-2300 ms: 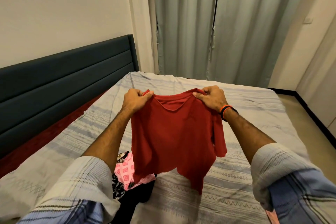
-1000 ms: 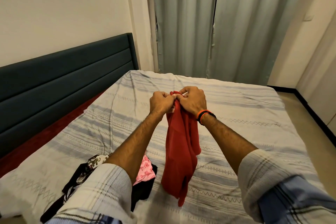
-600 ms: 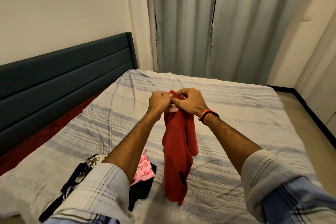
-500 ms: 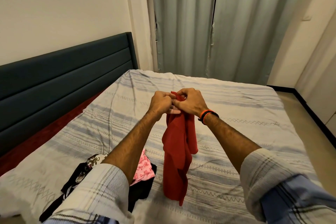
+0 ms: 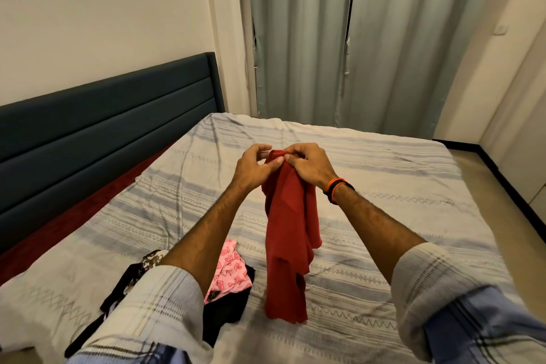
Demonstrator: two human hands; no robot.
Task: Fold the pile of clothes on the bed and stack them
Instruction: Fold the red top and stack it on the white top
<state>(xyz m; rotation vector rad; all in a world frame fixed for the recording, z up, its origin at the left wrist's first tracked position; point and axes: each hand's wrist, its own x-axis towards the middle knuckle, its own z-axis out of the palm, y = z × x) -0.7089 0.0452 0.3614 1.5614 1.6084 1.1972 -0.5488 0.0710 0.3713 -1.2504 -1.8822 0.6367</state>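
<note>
A red T-shirt (image 5: pixel 288 239), folded lengthwise in half, hangs over the bed (image 5: pixel 384 186). My right hand (image 5: pixel 310 165) pinches its top edge where the two shoulders meet. My left hand (image 5: pixel 255 167) sits close beside it, thumb against the cloth and fingers spread loosely above; its hold looks loose. The shirt's hem hangs just above the striped sheet. A pile of clothes (image 5: pixel 227 289) lies at the near left, with a pink patterned piece (image 5: pixel 232 272) on top of black garments, partly hidden by my left sleeve.
A dark padded headboard (image 5: pixel 103 127) runs along the left. Grey curtains (image 5: pixel 339 38) hang behind the bed. Bare floor (image 5: pixel 502 186) lies to the right. The striped sheet stretches flat beyond my hands.
The shirt was held spread by both shoulders; my hands came together, folding it in half lengthwise. In the last half second my left fingers have loosened and spread off the cloth.
</note>
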